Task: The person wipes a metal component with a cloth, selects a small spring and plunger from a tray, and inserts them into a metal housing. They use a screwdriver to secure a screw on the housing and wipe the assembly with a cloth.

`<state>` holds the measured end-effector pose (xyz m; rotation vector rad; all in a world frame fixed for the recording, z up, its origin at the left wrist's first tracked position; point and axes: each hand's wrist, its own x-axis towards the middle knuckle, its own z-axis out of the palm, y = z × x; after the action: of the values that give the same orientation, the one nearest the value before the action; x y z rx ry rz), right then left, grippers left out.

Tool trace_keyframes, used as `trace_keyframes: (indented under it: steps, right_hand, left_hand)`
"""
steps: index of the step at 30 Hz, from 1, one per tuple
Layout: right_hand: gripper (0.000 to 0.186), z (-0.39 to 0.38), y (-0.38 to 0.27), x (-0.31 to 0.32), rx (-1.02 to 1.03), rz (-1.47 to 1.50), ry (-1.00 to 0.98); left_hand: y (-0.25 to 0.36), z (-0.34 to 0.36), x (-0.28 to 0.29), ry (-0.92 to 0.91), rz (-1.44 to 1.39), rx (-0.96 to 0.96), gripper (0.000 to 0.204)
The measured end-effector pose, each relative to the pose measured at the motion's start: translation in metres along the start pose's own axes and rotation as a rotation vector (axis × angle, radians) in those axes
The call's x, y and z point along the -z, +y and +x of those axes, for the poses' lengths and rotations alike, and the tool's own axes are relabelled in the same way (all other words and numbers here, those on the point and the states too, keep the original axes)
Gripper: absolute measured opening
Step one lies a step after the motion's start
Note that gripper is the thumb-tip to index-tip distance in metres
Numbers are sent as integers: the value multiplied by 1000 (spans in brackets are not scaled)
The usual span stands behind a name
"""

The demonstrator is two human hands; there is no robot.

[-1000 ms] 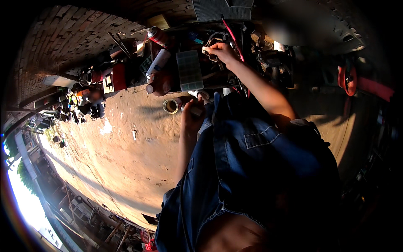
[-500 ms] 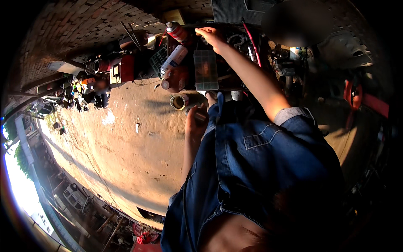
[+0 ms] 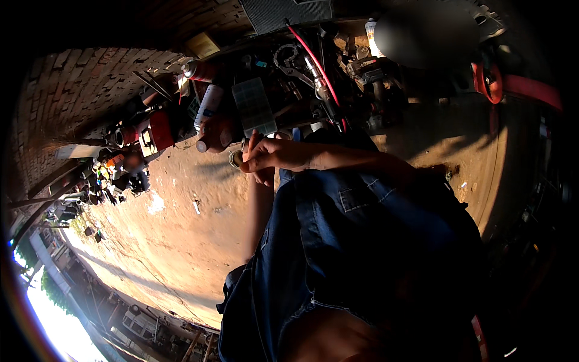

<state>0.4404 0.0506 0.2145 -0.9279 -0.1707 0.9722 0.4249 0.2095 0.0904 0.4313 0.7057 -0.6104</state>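
My right hand [image 3: 280, 154] is in front of my body, right over my left hand [image 3: 263, 174], and the two touch or nearly touch. The right fingers are bent together in a pinch; whatever is in them is hidden. Behind them, the left hand is mostly covered, its fingers curled round something I cannot make out. Just beyond the hands stands an open round tin [image 3: 235, 159], partly covered by my fingers. Past it lie a clear compartment box [image 3: 254, 102], a reddish-brown bottle [image 3: 216, 134] and a white spray can [image 3: 208, 107].
A red-and-white spray can [image 3: 200, 71] stands farther back. A pink-red hose [image 3: 322, 75] crosses dark metal tools and parts. A red box [image 3: 158, 130] sits at the left by a brick wall [image 3: 66, 90]. At the right is a red clamp-like tool [image 3: 487, 83].
My right hand has come back from beside the red spray can to my left hand. The left hand stays low, now partly covered. The view has turned to the right.
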Motion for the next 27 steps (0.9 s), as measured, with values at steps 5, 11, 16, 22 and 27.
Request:
trace_keyframes:
  steps: [5,11,16,22,27]
  right_hand:
    - [42,-33,-17,6,439,112,88]
    - [44,-117,-103,-23,1539,-1450,365]
    - [48,-152,-168,-47,2162,-1842,330]
    - [46,-195,-157,-67,1999,-1923,365]
    - [45,-209,-150,-67,1884,-1918,412]
  left_hand:
    - [-22,31,-9,53,67,30,32]
    - [-41,21,-18,125,89,25,34]
    - [-47,4,-20,173,175,-152,10]
    - [-53,-1,-13,157,189,-133,10]
    - [-65,1,-19,169,177,-78,12]
